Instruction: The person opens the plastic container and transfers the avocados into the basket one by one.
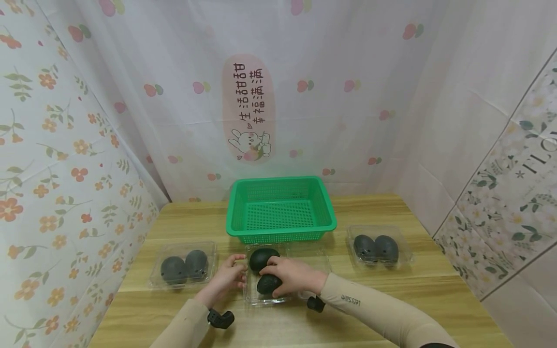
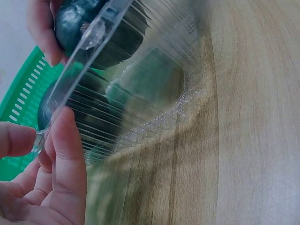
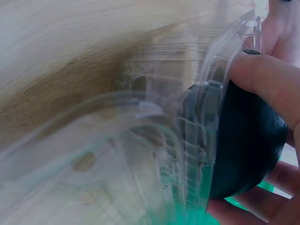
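Observation:
A clear plastic clamshell box (image 1: 254, 298) lies unfolded on the table, its lid (image 1: 311, 251) spread to the right. Inside the base are two dark avocados. My right hand (image 1: 298, 274) grips the nearer avocado (image 1: 267, 285), thumb on one side and fingers on the other, as the right wrist view also shows. The farther avocado (image 1: 257, 260) sits just beyond those fingers. At the left edge of the box, my left hand (image 1: 227, 279) pinches the plastic rim (image 2: 41, 136) between thumb and finger.
Behind the box stands a green perforated basket (image 1: 278, 232). Closed clamshell boxes with two avocados each sit at the left (image 1: 158, 275) and right (image 1: 404, 251). The wooden table (image 1: 130, 314) is bordered by a curtain at the back and sides.

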The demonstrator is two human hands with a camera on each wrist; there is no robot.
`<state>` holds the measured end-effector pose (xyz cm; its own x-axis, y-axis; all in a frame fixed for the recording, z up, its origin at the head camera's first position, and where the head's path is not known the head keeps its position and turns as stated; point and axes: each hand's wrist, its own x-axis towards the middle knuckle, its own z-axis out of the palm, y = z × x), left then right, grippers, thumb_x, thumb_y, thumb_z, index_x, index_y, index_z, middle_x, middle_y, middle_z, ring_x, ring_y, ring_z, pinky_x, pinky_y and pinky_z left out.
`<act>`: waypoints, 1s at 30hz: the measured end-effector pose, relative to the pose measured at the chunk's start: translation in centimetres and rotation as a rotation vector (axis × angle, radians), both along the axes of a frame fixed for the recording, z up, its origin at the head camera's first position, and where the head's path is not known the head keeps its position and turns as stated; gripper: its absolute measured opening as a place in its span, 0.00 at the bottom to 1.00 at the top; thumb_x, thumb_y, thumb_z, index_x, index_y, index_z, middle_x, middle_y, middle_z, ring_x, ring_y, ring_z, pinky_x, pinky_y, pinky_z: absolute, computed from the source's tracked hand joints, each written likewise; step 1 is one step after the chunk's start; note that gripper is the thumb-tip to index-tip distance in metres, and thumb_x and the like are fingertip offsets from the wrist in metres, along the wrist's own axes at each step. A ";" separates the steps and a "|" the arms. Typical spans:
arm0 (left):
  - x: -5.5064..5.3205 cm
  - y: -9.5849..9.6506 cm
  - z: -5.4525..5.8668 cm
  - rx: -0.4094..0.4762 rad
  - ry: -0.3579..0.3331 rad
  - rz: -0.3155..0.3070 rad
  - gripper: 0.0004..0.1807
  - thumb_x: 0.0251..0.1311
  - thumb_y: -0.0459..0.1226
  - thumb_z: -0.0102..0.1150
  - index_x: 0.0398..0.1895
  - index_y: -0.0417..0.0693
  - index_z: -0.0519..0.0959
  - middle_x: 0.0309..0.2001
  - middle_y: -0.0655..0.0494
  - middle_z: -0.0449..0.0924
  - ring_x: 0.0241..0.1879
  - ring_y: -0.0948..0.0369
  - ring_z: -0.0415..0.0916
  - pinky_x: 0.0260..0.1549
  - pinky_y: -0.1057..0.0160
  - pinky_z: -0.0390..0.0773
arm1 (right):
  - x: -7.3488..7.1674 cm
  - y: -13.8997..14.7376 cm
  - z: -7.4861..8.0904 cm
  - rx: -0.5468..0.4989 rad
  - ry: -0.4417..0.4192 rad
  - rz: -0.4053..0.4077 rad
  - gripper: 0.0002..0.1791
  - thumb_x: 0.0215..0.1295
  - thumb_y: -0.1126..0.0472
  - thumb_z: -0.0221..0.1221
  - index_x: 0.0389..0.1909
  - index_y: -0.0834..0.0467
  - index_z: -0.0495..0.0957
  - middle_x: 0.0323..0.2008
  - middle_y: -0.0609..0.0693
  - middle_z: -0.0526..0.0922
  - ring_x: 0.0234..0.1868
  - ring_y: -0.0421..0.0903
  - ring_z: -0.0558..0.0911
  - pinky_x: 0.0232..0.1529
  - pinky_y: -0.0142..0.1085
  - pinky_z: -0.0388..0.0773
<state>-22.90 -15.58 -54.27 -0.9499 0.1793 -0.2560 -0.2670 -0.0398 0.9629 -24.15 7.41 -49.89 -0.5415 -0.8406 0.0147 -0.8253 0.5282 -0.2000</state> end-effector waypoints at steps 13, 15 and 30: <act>-0.3 -0.2 -0.5 0.013 -0.002 -0.021 0.26 0.61 0.28 0.48 0.62 0.33 0.57 0.27 0.52 0.67 0.23 0.62 0.69 0.20 0.66 0.77 | -0.4 0.1 0.6 -0.021 -0.004 -0.011 0.34 0.49 0.47 0.73 0.59 0.49 0.76 0.51 0.47 0.74 0.46 0.40 0.77 0.47 0.31 0.76; -0.3 -0.2 -0.6 0.015 -0.002 -0.022 0.25 0.61 0.27 0.47 0.62 0.33 0.57 0.27 0.53 0.67 0.23 0.62 0.69 0.20 0.66 0.77 | -0.4 0.2 0.7 -0.024 -0.005 -0.016 0.34 0.49 0.47 0.73 0.59 0.49 0.76 0.51 0.47 0.74 0.47 0.40 0.77 0.47 0.31 0.76; -0.3 -0.1 -0.5 0.014 -0.004 -0.018 0.25 0.62 0.28 0.48 0.62 0.33 0.58 0.30 0.51 0.67 0.23 0.62 0.69 0.20 0.65 0.77 | -0.8 0.7 1.3 -0.046 0.006 -0.040 0.35 0.50 0.47 0.72 0.61 0.49 0.76 0.52 0.48 0.74 0.48 0.42 0.78 0.46 0.34 0.77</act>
